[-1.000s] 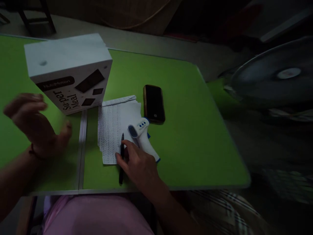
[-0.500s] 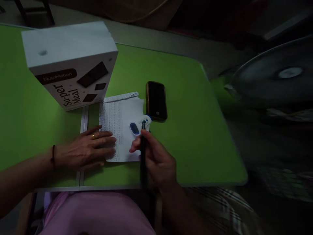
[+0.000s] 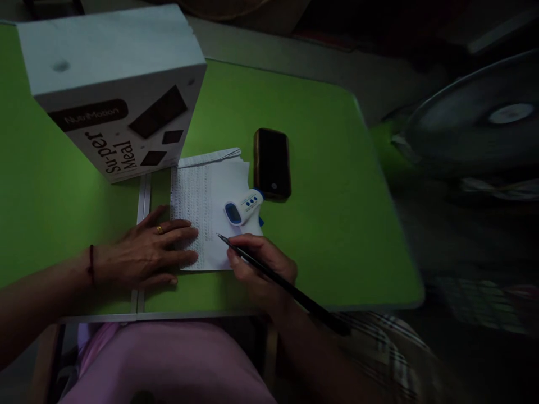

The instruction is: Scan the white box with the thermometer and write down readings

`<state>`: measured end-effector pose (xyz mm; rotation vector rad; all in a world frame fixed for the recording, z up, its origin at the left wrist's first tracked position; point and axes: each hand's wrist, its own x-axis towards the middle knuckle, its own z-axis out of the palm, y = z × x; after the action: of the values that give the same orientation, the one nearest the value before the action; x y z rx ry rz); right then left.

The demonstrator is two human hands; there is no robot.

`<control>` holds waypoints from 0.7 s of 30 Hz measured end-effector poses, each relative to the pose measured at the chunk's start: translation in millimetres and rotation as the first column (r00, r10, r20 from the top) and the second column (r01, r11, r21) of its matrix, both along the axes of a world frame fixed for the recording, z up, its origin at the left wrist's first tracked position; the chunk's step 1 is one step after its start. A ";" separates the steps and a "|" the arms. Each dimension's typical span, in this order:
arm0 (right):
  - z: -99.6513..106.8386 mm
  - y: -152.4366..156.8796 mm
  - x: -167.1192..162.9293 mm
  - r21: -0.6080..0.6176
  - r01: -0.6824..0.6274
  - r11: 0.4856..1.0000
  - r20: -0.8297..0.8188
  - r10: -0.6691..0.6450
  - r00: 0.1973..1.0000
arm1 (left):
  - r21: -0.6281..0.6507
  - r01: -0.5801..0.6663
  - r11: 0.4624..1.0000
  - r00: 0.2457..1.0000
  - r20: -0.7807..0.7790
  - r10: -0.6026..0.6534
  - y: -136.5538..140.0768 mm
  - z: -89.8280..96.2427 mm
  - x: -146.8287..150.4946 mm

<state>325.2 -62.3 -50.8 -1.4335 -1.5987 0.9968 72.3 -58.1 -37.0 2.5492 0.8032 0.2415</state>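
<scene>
The left hand (image 3: 147, 252) lies spread across the left edge of the papers (image 3: 223, 179) on the table (image 3: 337, 196), apparently bracing them; the right hand (image 3: 269, 269) pinches the pen (image 3: 290, 289) near its tip, presumably for control.

White box (image 3: 120, 104), phone (image 3: 272, 163), possibly a fan (image 3: 467, 123)

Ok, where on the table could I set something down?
Widest bare patch: the green table right of the phone, out to the edge. Another lies between the box and left forearm. It's crowded around the paper: left hand, thermometer, right hand with pen.
</scene>
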 end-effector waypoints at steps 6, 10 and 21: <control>-7.2 -5.1 -8.7 0.103 -0.001 0.995 0.086 -0.008 0.996 | -0.015 0.008 1.000 1.000 -0.011 -0.008 0.6 -0.1 -1.0; -7.5 -2.8 -8.6 0.188 -0.064 0.980 0.100 0.046 0.994 | -0.008 0.007 1.000 1.000 0.007 -0.007 0.6 -1.1 -1.4; -9.7 -3.5 -8.1 0.166 -0.070 0.984 0.119 0.050 0.992 | 0.006 0.000 1.000 1.000 -0.001 0.000 0.3 1.9 -0.9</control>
<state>317.1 -65.8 -60.5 -1.3527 -1.7748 0.8024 71.3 -57.9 -35.0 2.5550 0.8045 0.2424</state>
